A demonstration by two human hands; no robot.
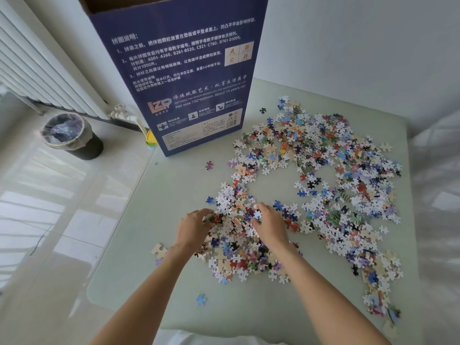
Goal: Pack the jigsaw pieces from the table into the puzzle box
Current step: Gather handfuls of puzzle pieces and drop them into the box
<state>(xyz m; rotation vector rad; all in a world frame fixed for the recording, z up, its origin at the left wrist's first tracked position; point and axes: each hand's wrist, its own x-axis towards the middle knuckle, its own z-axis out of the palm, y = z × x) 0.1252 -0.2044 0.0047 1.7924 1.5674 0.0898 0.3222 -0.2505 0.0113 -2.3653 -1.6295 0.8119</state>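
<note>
Both hands work the near heap of jigsaw pieces [236,235] on the pale worktop [139,245]. Left hand [193,227] curls round a clutch of pieces at the heap's left edge; right hand [270,225] pinches pieces at its right. Upright and open-topped, the puzzle box [184,70] stands well beyond them, far left.

My left hand [193,227] and right hand [270,226] sit in the near heap of jigsaw pieces [239,235], which crowds between and under my fingers. Left of my left fingers the table [154,220] lies bare, bar a few stray pieces. Ahead, an open patch leads toward the tall puzzle box [184,78], standing upright. Right of my right fingers, pieces spread thick.
</note>
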